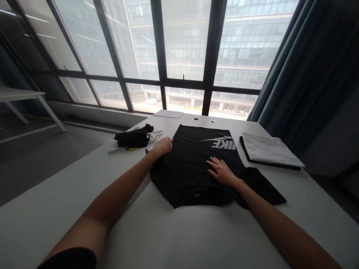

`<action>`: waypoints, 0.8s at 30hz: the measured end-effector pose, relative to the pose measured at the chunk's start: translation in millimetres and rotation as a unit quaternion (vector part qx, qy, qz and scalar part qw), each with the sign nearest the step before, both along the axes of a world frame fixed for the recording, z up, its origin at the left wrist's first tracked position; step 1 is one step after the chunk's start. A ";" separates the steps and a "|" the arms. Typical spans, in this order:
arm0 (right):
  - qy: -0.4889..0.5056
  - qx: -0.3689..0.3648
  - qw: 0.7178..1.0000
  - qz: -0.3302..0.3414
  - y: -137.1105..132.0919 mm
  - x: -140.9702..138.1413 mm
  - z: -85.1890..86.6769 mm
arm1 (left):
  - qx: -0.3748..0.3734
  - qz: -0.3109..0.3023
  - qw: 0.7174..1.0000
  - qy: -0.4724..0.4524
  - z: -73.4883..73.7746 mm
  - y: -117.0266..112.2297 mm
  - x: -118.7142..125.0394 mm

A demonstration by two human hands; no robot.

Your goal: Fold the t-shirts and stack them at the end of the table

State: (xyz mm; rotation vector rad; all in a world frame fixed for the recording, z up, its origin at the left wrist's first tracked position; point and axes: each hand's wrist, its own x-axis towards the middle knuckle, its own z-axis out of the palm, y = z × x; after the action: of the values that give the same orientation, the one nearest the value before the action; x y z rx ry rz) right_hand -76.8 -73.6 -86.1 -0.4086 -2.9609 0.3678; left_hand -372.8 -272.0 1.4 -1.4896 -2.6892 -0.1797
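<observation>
A black T-shirt (193, 160) with a white logo lies spread on the white table, its neckline toward me and one sleeve stretched out to the right. At its left edge, my left hand (163, 146) is closed on the fabric, fingers curled in a pinch. My right hand (223, 171) rests flat on the shirt just below the lettering, fingers spread. The left sleeve is partly hidden by my left forearm.
A crumpled pile of black and white clothes (131, 137) sits at the left edge of the white table (179, 239). Folded white and black cloth (270, 149) lies at the right. Papers (168, 114) are at the far edge, near the windows. A blue curtain (291, 67) hangs at right.
</observation>
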 end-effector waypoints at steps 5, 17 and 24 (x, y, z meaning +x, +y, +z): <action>-0.002 0.003 1.000 0.000 -0.7 0.2 0.3 | -0.066 -0.047 0.994 -0.071 -29.3 3.4 -5.8; -0.003 0.011 1.000 -0.004 -4.2 2.0 4.4 | -0.032 -0.046 0.995 -0.086 -14.4 -18.6 -32.6; -0.029 0.016 0.999 -0.009 -16.5 13.3 8.3 | -0.029 -0.052 0.989 -0.136 -42.7 0.6 -8.9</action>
State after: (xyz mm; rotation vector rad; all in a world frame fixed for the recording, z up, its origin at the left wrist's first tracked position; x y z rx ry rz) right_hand -63.5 -90.1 -77.8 -0.4491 -3.0121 0.3126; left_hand -381.7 -271.3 -41.3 -1.7400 -2.8453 -0.3345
